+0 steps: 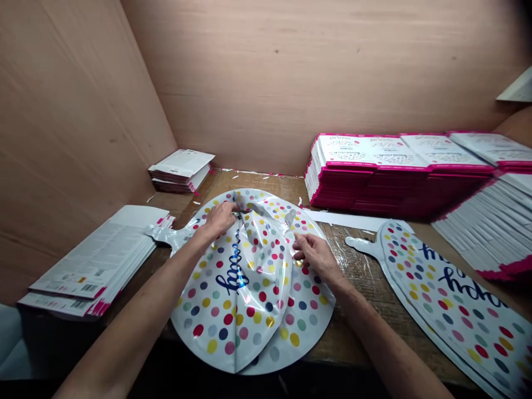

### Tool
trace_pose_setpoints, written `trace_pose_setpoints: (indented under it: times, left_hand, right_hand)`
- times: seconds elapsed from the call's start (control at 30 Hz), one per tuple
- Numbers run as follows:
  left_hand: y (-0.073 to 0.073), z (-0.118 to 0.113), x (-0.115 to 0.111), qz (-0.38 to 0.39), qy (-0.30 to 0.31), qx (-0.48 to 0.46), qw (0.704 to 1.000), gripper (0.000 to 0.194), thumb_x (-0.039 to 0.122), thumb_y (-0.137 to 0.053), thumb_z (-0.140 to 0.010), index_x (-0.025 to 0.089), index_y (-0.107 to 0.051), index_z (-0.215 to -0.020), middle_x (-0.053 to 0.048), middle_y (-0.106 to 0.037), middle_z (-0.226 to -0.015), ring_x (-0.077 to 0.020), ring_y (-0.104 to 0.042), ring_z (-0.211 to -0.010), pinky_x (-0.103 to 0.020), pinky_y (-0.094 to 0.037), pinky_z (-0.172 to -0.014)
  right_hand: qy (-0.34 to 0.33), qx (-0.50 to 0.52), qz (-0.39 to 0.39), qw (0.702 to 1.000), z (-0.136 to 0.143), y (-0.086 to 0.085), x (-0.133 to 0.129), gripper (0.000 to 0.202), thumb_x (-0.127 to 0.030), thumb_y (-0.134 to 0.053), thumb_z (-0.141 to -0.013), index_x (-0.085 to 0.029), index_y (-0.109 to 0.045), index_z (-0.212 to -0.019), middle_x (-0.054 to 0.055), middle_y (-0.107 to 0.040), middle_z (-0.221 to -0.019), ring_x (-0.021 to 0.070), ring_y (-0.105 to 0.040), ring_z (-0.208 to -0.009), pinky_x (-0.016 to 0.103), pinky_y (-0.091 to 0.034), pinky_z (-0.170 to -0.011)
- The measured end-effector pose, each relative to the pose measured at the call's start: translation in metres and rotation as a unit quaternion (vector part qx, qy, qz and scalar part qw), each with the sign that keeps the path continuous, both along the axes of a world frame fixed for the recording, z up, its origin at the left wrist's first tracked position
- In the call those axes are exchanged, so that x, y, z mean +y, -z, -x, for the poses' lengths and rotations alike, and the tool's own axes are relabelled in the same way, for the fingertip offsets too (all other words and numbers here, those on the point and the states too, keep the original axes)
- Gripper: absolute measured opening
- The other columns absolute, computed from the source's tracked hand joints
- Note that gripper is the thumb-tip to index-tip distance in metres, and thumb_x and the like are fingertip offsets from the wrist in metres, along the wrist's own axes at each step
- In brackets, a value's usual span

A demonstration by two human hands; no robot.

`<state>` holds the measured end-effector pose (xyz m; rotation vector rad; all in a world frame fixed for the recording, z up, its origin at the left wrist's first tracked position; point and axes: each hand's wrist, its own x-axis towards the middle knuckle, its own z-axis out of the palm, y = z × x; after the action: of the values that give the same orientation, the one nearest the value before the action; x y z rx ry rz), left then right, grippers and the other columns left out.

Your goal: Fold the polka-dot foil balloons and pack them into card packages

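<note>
Balloon [251, 277]: glossy, plastic-looking film; tabletop [362, 269]: rough, wood-like (shiny in patches).

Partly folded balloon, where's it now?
In the head view, the partly folded balloon lies lower middle, on another spotted balloon, under the left hand and beside the right hand.

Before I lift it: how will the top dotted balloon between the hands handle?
Likely floppy: the top dotted balloon lies flattened, with wrinkles between the left hand and right hand. Probably slippery, given its glossy highlights. Seems light for its size, since it looks like thin, uninflated film.
</note>
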<state>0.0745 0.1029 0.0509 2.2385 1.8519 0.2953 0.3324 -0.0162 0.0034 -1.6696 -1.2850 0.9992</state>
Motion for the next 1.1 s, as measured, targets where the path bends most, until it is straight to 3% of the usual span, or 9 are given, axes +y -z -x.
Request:
trace_pose_setpoints:
  times: [0.17,0.33,0.47,0.63,0.77,0.83,0.97,1.03,1.1]
  left_hand:
    - [0.019,-0.018,0.059,-0.035,0.022,0.004,0.999,0.041,0.017,-0.047,-0.084,0.027,-0.064,-0.121,-0.006,-0.066,-0.125,-0.0259,-0.056,-0.118,-0.037,-0.043,-0.099]
    - [0.028,-0.031,0.05,-0.093,-0.003,-0.008,0.996,0.039,0.024,-0.036,-0.093,0.014,-0.057,-0.125,-0.016,-0.058,-0.133,-0.0279,-0.05,-0.124,-0.04,-0.038,-0.103]
    - [0.017,-0.021,-0.031,-0.104,-0.02,-0.018,0.994,0.035,0.034,-0.035,-0.095,0.017,-0.063,-0.107,-0.013,-0.066,-0.115,-0.0252,-0.059,-0.11,-0.033,-0.043,-0.092]
    - [0.01,-0.005,-0.179,0.168,-0.072,0.011,0.983,0.046,0.062,-0.046,-0.084,0.023,-0.056,-0.06,-0.005,-0.065,-0.062,-0.0221,-0.061,-0.063,-0.031,-0.039,-0.062]
    - [0.023,-0.01,-0.24,0.221,-0.051,-0.064,0.972,0.045,0.059,-0.051,-0.079,0.022,-0.046,-0.054,-0.003,-0.057,-0.057,-0.0184,-0.053,-0.058,-0.029,-0.03,-0.058]
    - [0.021,-0.012,-0.244,0.304,-0.043,-0.184,0.934,0.048,0.061,-0.052,-0.077,0.021,-0.043,-0.053,0.0,-0.049,-0.054,-0.0141,-0.044,-0.052,-0.027,-0.025,-0.053]
    - [-0.021,-0.017,-0.227,0.455,-0.051,-0.475,0.751,0.051,0.066,-0.062,-0.071,0.018,-0.048,-0.062,0.007,-0.034,-0.052,-0.0056,-0.021,-0.045,-0.022,-0.012,-0.044]
    - [-0.05,-0.022,-0.219,0.438,-0.063,-0.561,0.7,0.047,0.061,-0.069,-0.069,0.018,-0.05,-0.066,0.009,-0.032,-0.052,-0.0039,-0.014,-0.044,-0.021,-0.007,-0.041]
    - [-0.074,-0.025,-0.213,0.406,-0.054,-0.594,0.692,0.045,0.059,-0.071,-0.067,0.018,-0.052,-0.069,0.009,-0.031,-0.051,-0.0034,-0.013,-0.042,-0.02,-0.007,-0.04]
  right_hand:
    - [-0.022,0.014,-0.021,0.999,0.0,0.004,-0.007,0.041,-0.054,-0.054,-0.087,-0.016,-0.065,-0.097,0.006,-0.071,-0.084,0.0175,-0.069,-0.068,0.024,-0.052,-0.052]
    - [0.044,-0.16,-0.204,0.965,0.004,-0.02,-0.021,0.033,-0.042,-0.048,-0.094,-0.018,-0.067,-0.105,0.009,-0.072,-0.1,0.02,-0.068,-0.082,0.032,-0.056,-0.071]
    - [-0.07,-0.29,-0.323,0.898,0.013,-0.03,-0.014,0.029,-0.03,-0.045,-0.098,-0.019,-0.067,-0.114,0.01,-0.069,-0.114,0.0218,-0.063,-0.107,0.037,-0.051,-0.095]
    - [-0.225,-0.402,-0.241,0.854,0.015,-0.007,0.006,0.03,-0.028,-0.047,-0.099,-0.018,-0.066,-0.119,0.012,-0.063,-0.127,0.0243,-0.057,-0.115,0.041,-0.044,-0.102]
    - [-0.247,-0.414,-0.226,0.846,0.01,0.009,0.016,0.031,-0.026,-0.047,-0.098,-0.016,-0.064,-0.122,0.012,-0.062,-0.129,0.0253,-0.054,-0.119,0.044,-0.04,-0.106]
    - [-0.24,-0.383,-0.226,0.863,0.008,0.004,0.01,0.03,-0.028,-0.049,-0.098,-0.016,-0.066,-0.119,0.013,-0.063,-0.127,0.0263,-0.056,-0.119,0.045,-0.043,-0.104]
    - [-0.183,-0.215,-0.299,0.912,0.016,-0.031,-0.043,0.039,-0.043,-0.047,-0.098,-0.017,-0.062,-0.123,0.013,-0.065,-0.125,0.025,-0.061,-0.116,0.043,-0.05,-0.099]
    - [-0.18,-0.168,-0.366,0.897,0.026,-0.045,-0.079,0.051,-0.051,-0.042,-0.099,-0.02,-0.05,-0.138,0.012,-0.062,-0.13,0.0254,-0.058,-0.12,0.045,-0.051,-0.1]
    - [-0.16,-0.199,-0.442,0.86,0.036,-0.046,-0.107,0.073,-0.058,-0.047,-0.094,-0.017,-0.03,-0.151,0.017,-0.055,-0.138,0.0303,-0.053,-0.127,0.05,-0.049,-0.102]
